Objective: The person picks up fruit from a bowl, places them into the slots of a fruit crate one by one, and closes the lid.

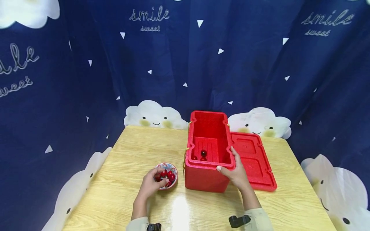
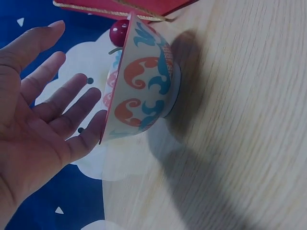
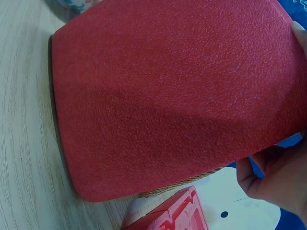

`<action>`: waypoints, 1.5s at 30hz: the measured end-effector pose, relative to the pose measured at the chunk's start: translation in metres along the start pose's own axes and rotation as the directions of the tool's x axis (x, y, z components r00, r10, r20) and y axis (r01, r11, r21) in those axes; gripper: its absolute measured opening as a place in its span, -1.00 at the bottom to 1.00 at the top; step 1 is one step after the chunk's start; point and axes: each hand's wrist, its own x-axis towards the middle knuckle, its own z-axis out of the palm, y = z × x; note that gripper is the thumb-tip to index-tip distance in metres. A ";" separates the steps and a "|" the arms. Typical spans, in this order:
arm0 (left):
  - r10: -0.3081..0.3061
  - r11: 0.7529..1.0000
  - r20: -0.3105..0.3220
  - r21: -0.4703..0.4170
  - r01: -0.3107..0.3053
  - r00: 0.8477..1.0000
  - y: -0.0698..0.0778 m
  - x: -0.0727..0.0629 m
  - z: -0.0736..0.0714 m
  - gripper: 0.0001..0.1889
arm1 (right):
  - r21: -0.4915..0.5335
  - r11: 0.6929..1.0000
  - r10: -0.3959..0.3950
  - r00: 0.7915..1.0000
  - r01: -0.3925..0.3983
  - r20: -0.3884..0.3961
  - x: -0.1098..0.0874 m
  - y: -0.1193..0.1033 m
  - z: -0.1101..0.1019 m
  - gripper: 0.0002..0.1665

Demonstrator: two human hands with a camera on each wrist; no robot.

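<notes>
Over a small patterned bowl (image 1: pixel 175 169) of red cherries (image 1: pixel 171 177), my left hand (image 1: pixel 148 184) reaches in with fingers and thumb spread apart. In the left wrist view those fingers are loosely extended at the rim of the bowl (image 2: pixel 144 96), and one cherry (image 2: pixel 119 32) with a stem shows at the far side. My right hand (image 1: pixel 237 170) grips the near right corner of a red foam box (image 1: pixel 206 179), thumb on the front rim and fingers along the right side. A few cherries (image 1: pixel 203 153) lie on the floor of the box near its front.
The red box lid (image 1: pixel 254 162) lies flat on the wooden table (image 1: pixel 138 141), right of the box. Gold cord (image 1: pixel 186 154) hangs along the box's left side. A dark blue curtain (image 1: pixel 167 57) with clouds stands behind the table.
</notes>
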 end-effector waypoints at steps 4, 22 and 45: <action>-0.004 1.000 0.031 0.007 0.004 1.000 0.001 0.001 0.003 -0.51 | -0.021 1.000 0.008 1.000 -0.008 -0.007 0.000 0.001 -0.001 0.11; 0.022 1.000 0.052 -0.023 -0.020 0.998 -0.010 0.012 0.017 -0.57 | 0.000 1.000 0.010 1.000 -0.010 -0.001 -0.001 -0.001 -0.001 0.12; 0.061 0.981 -0.127 0.190 -0.037 0.990 -0.012 0.019 0.043 -0.60 | 0.000 1.000 0.011 1.000 -0.011 -0.005 0.004 0.012 -0.003 0.14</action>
